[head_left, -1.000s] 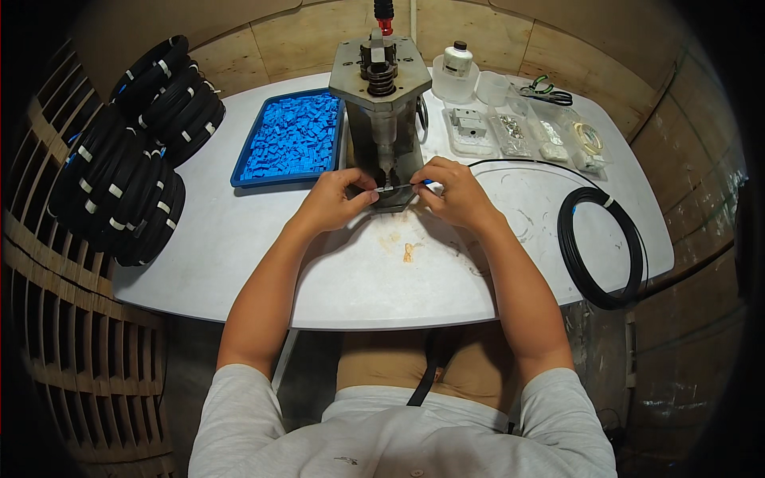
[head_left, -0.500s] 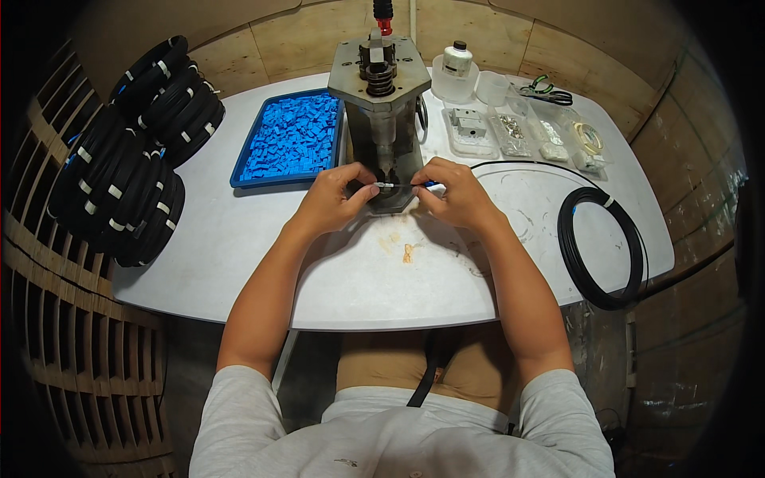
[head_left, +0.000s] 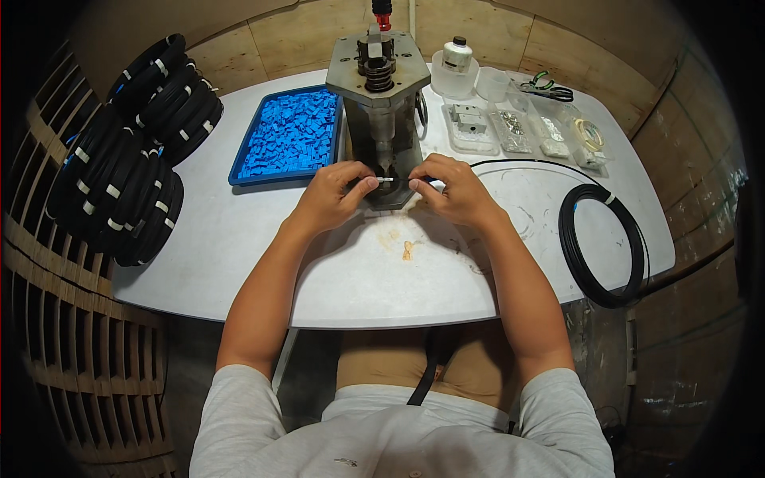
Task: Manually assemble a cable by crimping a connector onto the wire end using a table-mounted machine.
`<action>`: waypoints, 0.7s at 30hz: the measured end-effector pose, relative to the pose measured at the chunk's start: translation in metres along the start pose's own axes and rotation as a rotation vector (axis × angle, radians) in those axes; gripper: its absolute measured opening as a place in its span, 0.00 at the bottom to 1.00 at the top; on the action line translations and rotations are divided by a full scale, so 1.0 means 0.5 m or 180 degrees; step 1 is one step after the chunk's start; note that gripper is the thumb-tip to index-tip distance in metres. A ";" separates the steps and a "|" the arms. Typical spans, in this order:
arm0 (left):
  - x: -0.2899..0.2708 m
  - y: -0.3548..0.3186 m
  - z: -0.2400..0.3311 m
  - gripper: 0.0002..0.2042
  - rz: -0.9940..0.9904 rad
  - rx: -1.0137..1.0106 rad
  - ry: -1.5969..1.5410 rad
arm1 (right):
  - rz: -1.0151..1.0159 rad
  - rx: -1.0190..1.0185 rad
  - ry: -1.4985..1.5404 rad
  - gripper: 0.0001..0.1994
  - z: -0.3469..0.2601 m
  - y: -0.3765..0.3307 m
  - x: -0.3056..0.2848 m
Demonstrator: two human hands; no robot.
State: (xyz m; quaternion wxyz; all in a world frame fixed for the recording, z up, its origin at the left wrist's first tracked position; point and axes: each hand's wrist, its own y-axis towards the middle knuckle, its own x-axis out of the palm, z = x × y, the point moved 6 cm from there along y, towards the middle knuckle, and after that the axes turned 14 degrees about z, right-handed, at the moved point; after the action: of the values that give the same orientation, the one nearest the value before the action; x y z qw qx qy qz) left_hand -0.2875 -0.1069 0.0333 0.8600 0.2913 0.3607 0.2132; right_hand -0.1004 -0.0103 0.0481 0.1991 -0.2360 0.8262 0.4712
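My left hand (head_left: 336, 197) pinches a small whitish, metallic-looking fitting (head_left: 385, 180) between thumb and fingertips, right at the foot of a grey metal bench press (head_left: 376, 84). From the other side my right hand (head_left: 456, 193) grips the end of a black cable (head_left: 526, 162) that curves back to a coil (head_left: 567, 239) at the table's right. A thin dark length bridges the gap between my fingertips, meeting the fitting. Part of the cable end is hidden under my right fingers, and I cannot tell how far it sits in the fitting.
Left of the press lies a blue tray (head_left: 234, 177) of small blue pieces. Stacked black cable coils (head_left: 119, 187) stand at the far left. Back right hold a bottle (head_left: 457, 56) in a tub, pliers (head_left: 545, 88) and clear boxes of small parts (head_left: 512, 131).
Both hands have shifted very slightly, with the right fingertips a little nearer the left. The blue bit seen at my right fingers is now mostly covered.
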 end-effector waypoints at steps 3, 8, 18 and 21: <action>0.002 -0.001 -0.001 0.12 -0.0024 -0.0044 0.0076 | -0.0035 -0.0015 -0.0016 0.06 -0.002 -0.001 0.003; 0.007 -0.002 -0.006 0.11 -0.0075 -0.0073 0.0119 | -0.0009 -0.0205 -0.0096 0.06 0.000 -0.001 0.003; 0.010 -0.002 -0.012 0.10 -0.0085 -0.0088 0.0153 | -0.0035 -0.0273 -0.0128 0.06 -0.004 0.000 0.006; 0.010 -0.003 -0.015 0.10 -0.0083 -0.0075 0.0125 | -0.0087 -0.0218 -0.0175 0.06 -0.006 -0.001 0.008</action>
State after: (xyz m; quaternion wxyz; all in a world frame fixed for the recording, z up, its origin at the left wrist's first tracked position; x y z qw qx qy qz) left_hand -0.2898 -0.1024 0.0255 0.8588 0.2722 0.3788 0.2119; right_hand -0.1038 -0.0139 0.0469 0.2199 -0.2410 0.8005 0.5028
